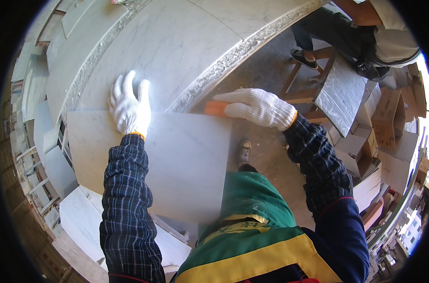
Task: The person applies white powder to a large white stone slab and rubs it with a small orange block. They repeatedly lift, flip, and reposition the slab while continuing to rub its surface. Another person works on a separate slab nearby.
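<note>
A smooth white marble slab [176, 160] with faint grey veins lies tilted in front of me, its near right corner by my apron. Across its far edge rests my left hand [130, 106] in a white knitted glove, fingers spread and thumb apart, holding nothing. At the slab's far right corner, my right hand [259, 107], gloved the same way, grips an orange block [215, 108]. The block looks slightly blurred and meets the slab's edge. My fingers cover part of it.
Larger marble slabs [176, 47] with rough, chipped edges lie beyond. Another person [337, 33] sits at the upper right beside a wooden stool topped with a grey stone slab [341, 92]. Cardboard boxes [389, 113] are stacked at right; more slabs [80, 221] lean at lower left.
</note>
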Demonstrator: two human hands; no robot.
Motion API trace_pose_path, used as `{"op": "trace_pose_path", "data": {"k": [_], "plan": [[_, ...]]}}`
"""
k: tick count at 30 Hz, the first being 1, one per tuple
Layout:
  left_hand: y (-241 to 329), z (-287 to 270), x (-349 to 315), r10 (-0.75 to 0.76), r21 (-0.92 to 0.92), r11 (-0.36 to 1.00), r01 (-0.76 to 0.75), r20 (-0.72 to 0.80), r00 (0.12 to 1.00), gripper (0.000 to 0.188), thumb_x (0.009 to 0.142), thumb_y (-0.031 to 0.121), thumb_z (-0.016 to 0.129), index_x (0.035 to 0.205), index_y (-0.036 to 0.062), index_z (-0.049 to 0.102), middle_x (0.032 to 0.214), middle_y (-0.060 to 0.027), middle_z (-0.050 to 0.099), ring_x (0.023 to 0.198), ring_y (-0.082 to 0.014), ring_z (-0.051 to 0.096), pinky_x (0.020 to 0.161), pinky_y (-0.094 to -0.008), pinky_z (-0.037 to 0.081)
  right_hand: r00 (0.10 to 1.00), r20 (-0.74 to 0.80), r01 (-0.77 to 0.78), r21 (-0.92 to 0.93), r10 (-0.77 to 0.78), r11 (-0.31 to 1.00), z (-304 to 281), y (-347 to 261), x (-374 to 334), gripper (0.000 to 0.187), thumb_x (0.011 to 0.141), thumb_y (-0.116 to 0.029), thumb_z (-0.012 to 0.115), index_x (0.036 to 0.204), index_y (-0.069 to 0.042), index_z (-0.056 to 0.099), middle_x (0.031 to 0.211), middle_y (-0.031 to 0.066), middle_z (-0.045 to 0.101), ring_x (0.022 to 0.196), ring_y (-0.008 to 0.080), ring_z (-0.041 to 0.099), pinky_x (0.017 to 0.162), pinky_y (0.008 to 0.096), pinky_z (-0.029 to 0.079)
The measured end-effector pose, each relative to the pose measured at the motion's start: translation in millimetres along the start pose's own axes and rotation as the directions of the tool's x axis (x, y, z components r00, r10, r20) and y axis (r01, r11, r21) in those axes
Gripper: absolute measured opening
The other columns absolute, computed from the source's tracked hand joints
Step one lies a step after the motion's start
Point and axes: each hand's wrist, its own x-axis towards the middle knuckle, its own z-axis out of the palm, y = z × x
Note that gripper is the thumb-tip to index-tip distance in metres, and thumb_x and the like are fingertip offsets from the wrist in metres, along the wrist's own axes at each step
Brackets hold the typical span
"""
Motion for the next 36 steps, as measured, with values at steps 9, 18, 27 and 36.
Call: {"op": "trace_pose_path", "data": {"k": [9,18,27,36], "plan": [[-1,-1,0,0.012,0.007,1.000,-0.012,-0.015,1.000,0.056,0.103,0.057,0.054,0.149,0.0245,0.054,0.159,-0.0119,0.045,0.151,-0.0323,0.036,0.125,-0.0529,0.027,0.997,0.078,-0.009,-0.053,0.013,0.999,-7,7,1,0.048,0.103,-0.026,0.061,0.147,-0.005,0.061,0.139,0.0220,0.067,0.119,0.0316,0.067,0.104,0.0359,0.051],[0,-1,2,0.015,0.024,1.000,-0.015,-0.009,1.000,0.055,0.104,0.055,0.055,0.149,0.0235,0.054,0.159,-0.0120,0.046,0.151,-0.0332,0.037,0.125,-0.0530,0.028,0.996,0.085,0.016,0.152,-0.029,0.988,-7,12,-3,0.050,0.105,-0.023,0.060,0.151,-0.004,0.057,0.144,0.0171,0.065,0.128,0.0274,0.062,0.113,0.0365,0.045],[-2,2,-1,0.030,0.018,0.999,-0.030,-0.036,0.999,0.057,0.103,0.057,0.055,0.149,0.0238,0.054,0.160,-0.0121,0.045,0.151,-0.0334,0.037,0.125,-0.0518,0.028,0.996,0.015,0.087,-0.028,-0.086,0.996,-7,0,3,0.048,0.103,-0.026,0.060,0.146,-0.004,0.060,0.136,0.0234,0.067,0.117,0.0296,0.067,0.101,0.0359,0.052],[-4,3,0,0.011,-0.008,1.000,-0.011,0.012,1.000,0.059,0.103,0.060,0.054,0.151,0.0256,0.053,0.161,-0.0104,0.044,0.151,-0.0344,0.036,0.126,-0.0523,0.027,0.994,0.025,0.104,-0.003,-0.103,0.995,-8,4,-2,0.049,0.102,-0.027,0.061,0.145,-0.003,0.062,0.129,0.0134,0.072,0.110,0.0202,0.066,0.100,0.0309,0.052]]}}
